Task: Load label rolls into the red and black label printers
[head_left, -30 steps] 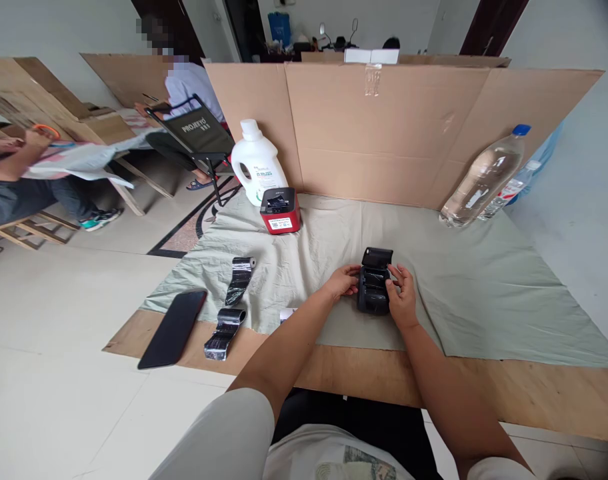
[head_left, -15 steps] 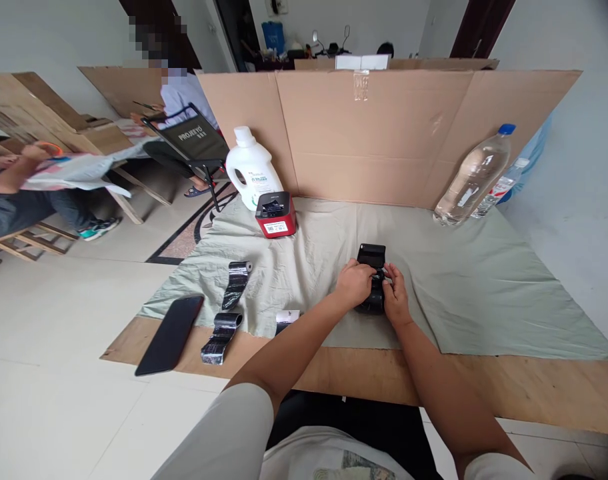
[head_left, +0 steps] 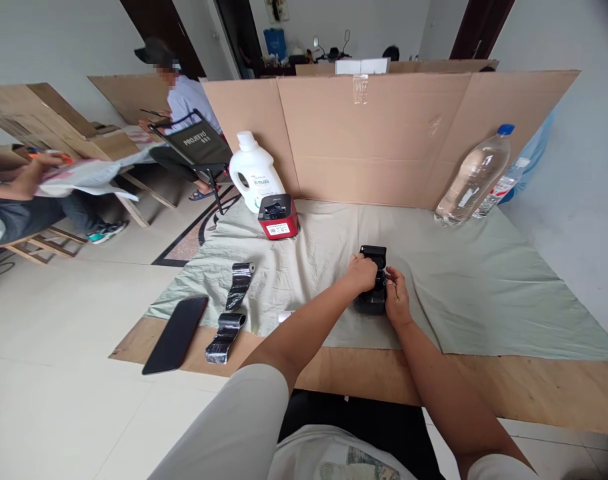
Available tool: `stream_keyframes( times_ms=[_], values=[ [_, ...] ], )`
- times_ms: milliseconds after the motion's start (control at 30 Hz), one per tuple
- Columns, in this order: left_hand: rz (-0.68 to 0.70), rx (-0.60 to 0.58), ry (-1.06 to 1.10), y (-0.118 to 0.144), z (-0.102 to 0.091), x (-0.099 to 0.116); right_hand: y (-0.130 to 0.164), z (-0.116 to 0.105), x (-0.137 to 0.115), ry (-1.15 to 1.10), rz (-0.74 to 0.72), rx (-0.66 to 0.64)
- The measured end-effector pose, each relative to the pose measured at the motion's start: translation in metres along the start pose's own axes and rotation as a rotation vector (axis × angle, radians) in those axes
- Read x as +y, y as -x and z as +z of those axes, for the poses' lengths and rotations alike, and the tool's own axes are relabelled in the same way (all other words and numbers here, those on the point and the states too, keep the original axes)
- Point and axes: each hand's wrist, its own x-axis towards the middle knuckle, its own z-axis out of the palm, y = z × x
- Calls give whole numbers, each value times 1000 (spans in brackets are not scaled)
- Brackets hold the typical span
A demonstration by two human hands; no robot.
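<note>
At the middle of the cloth-covered surface [head_left: 534, 393], a small black printer [head_left: 370, 303] with its lid [head_left: 373, 252] tipped up at the far end. Left hand [head_left: 362, 273] curled over the printer's top from the left, grip closed down on the body. Right hand [head_left: 397, 300] pressed to the printer's right side, fingertips [head_left: 388, 273] pinched together at the open compartment; cannot tell whether anything small sits between them.

Left of the printer, two strips of shiny black ribbon [head_left: 240, 283], a dark phone [head_left: 177, 333] lying flat beyond them, and a small pale roll [head_left: 285, 315] at the cloth's near edge. Behind and left of the printer, a red printer [head_left: 278, 217] and a white jug [head_left: 254, 172]. Behind and right of the printer, a clear bottle [head_left: 474, 177] leaning on the cardboard screen [head_left: 384, 133]. Far left of the printer, other people seated at their own boards.

Seems to be the stage of working inside the open compartment, body braced and lid not yet shut. Calls next for a steady hold with the left and fine fingertip work with the right, clear of the lid's hinge.
</note>
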Motion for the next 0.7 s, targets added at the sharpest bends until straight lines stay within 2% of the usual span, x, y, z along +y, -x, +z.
stream_keyframes(
  times_ms=[133,200,267,333,400,467,567,700],
  values=[
    [4,-17,72,-1,-7,-8,0,-1,0,59,-36,-19],
    [-4,-6,239,0,-12,-15,-1,-2,-1,87,-43,-21],
    [5,-16,509,6,-19,-27,-1,-3,-3,97,-42,-25],
    [53,-122,777,17,-28,-48,-1,-4,-5,101,-42,-34],
    [110,-301,935,34,-38,-78,-1,-5,-7,104,-45,-42],
    [119,-434,946,59,-49,-110,-1,-5,-8,108,-47,-45],
    [29,-497,807,101,-59,-153,-1,-5,-8,120,-40,-45],
    [-107,-551,553,153,-51,-182,-1,-5,-9,131,-21,-53]
  ],
)
